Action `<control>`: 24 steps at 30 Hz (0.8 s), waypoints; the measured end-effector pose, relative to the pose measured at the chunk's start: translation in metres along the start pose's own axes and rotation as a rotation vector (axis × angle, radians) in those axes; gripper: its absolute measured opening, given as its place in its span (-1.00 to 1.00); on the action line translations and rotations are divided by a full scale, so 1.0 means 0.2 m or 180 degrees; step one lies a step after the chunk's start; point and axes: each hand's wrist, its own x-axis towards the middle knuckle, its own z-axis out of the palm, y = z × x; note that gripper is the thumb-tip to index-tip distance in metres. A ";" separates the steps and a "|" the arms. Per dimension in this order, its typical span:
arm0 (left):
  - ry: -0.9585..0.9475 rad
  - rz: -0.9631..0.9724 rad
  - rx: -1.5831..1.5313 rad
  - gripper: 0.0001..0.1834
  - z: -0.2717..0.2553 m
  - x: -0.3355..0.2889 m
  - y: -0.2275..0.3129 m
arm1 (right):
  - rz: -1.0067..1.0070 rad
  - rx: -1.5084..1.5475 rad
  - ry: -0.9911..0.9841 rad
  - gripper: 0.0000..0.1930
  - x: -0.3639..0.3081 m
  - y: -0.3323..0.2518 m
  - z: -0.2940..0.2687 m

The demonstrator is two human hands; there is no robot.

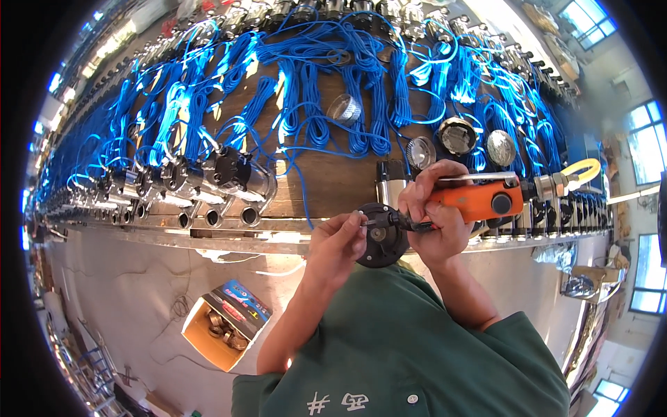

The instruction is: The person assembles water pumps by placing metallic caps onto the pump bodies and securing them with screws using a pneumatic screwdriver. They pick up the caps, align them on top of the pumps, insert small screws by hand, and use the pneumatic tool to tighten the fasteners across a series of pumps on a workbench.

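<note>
My right hand [434, 212] is wrapped round an orange air tool [486, 201] with a metal lever on top and a yellow hose at its back end. The tool's black nose [397, 221] points left. At that nose, the thumb and forefinger of my left hand [338, 243] pinch a slender metal piece [372, 224]; whether it is a bit or a screw cannot be made out. Directly below both hands is a round black pump cover [381, 254] with bolts round its rim, partly hidden by the tool and my fingers.
Bundles of blue cable [313, 104] lie across the brown bench [292, 198]. Rows of metal pumps [236, 174] line its near edge, with more at the far side. Round metal strainers [420, 153] sit at right. An open cardboard box [226, 323] with metal parts stands low on the left.
</note>
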 end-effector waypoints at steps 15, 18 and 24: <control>-0.0987 -0.0516 0.3814 -0.63 0.15 -0.05 -0.04 | 0.0443 -0.0767 0.0294 -0.65 -0.34 -0.12 -0.26; -0.0458 -0.0006 0.4438 -0.63 0.17 -0.10 -0.02 | 0.0485 -0.1276 0.0094 -0.67 -0.35 -0.12 -0.24; 0.0176 0.0884 0.5744 -0.62 0.02 -0.14 -0.06 | 0.0333 -0.2297 -0.0436 -0.79 -0.32 -0.13 -0.19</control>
